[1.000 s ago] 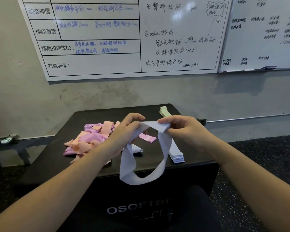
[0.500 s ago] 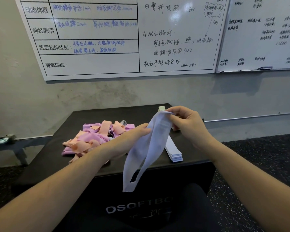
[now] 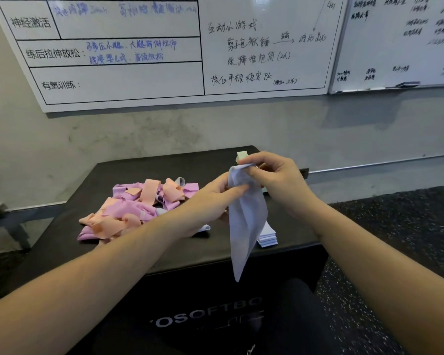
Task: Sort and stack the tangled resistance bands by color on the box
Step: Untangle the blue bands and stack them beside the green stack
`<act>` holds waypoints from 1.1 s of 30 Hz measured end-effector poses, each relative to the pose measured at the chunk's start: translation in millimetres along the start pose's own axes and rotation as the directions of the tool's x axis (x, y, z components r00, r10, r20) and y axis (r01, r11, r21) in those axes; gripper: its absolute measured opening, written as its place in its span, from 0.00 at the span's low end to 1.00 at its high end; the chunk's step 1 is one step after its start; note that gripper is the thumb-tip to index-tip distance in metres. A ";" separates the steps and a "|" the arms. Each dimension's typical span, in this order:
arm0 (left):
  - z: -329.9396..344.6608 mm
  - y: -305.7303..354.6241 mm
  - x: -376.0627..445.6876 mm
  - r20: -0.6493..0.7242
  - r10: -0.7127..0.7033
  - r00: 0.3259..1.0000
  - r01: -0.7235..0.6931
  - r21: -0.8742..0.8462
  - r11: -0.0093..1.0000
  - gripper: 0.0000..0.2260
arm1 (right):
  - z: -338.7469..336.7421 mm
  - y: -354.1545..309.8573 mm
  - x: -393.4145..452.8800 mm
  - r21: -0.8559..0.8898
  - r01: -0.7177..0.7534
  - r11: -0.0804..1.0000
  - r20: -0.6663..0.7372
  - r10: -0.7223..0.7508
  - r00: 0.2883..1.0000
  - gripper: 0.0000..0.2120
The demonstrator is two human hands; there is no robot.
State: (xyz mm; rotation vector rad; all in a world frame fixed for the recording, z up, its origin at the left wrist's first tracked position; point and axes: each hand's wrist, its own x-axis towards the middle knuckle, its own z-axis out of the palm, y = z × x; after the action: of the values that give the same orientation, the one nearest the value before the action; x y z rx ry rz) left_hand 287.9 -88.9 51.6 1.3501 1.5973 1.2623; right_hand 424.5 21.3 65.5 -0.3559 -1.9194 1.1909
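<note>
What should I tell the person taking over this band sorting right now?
Right hand: pinching the top end of a pale blue band, which hangs folded flat over the box's front edge.
Left hand: gripping the same band lower down, on its left side.
Done: a neat stack of pale blue bands lies on the box near the front right; a pale green stack sits at the back, mostly hidden by the right hand.
Left: lay the held band on the blue stack, then sort the tangled pile of pink and peach bands, with a few pale ones mixed in.
</note>
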 end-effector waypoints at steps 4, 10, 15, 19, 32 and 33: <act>3.1 -4.8 24.4 -0.097 -0.027 0.995 0.021 -0.061 0.998 0.12 | 1.0 14.6 7.7 0.016 -0.036 0.999 -0.035 0.036 0.999 0.13; -1.9 3.0 65.3 -0.170 -0.181 0.969 0.099 -0.406 0.909 0.12 | -11.5 45.3 16.9 0.133 -0.349 0.928 0.041 0.347 0.937 0.19; -11.5 6.6 108.0 -0.145 -0.224 0.964 0.098 -0.588 0.803 0.14 | -22.9 80.2 15.2 0.023 -0.458 0.889 0.162 0.449 0.879 0.15; -12.6 6.3 143.2 -0.113 -0.240 0.964 0.097 -0.693 0.715 0.13 | -33.1 110.1 16.1 0.009 -0.473 0.881 0.173 0.464 0.869 0.15; -9.7 -64.0 233.2 -0.126 -0.482 0.867 0.265 -0.702 0.661 0.19 | -48.8 189.2 -0.9 -0.028 -0.578 0.815 -0.060 0.576 0.815 0.04; -9.0 -70.7 238.1 -0.116 -0.492 0.863 0.286 -0.691 0.664 0.19 | -49.0 193.6 -2.0 -0.027 -0.600 0.800 -0.026 0.599 0.800 0.04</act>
State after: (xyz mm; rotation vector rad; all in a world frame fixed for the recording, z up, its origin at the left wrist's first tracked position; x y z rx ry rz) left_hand 204.1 140.8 6.9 0.3461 1.3207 1.5795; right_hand 429.2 148.7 -88.3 -1.0541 -1.8658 1.5446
